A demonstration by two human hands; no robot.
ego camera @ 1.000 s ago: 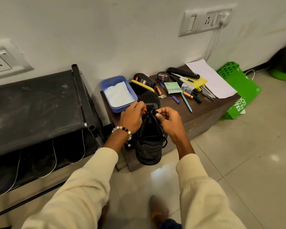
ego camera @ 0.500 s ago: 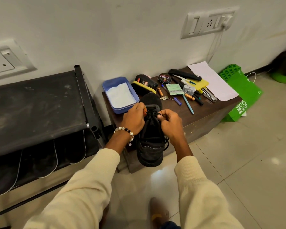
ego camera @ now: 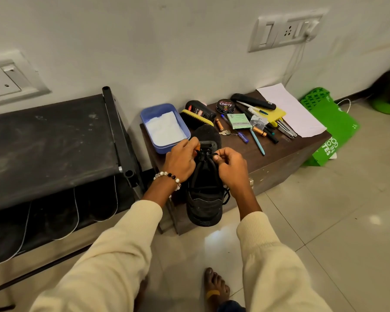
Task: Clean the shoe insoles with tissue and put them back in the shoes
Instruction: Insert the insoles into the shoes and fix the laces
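A black lace-up shoe (ego camera: 204, 199) sits at the front edge of a dark wooden box (ego camera: 279, 152), its toe pointing toward me and overhanging the floor. My left hand (ego camera: 181, 162) and my right hand (ego camera: 229, 167) both pinch the black laces (ego camera: 206, 154) near the top of the shoe's tongue. A dark insole (ego camera: 206, 135) lies flat on the box just behind the shoe, partly hidden by my hands. White tissue (ego camera: 163, 129) fills a blue plastic tray (ego camera: 149, 113) at the box's back left.
On the box lie a shoe brush (ego camera: 197, 119), a polish bottle (ego camera: 200, 109), a Cherry polish tin (ego camera: 225, 105), pens, batteries, keys and white paper (ego camera: 288, 109). A black shoe rack (ego camera: 50, 140) stands left. A green bag (ego camera: 331, 124) leans right. My bare foot (ego camera: 215, 284) is on the tiled floor.
My hands have drawn closer together on the laces at the top of the shoe. The shoe itself stays where it was on the box edge.
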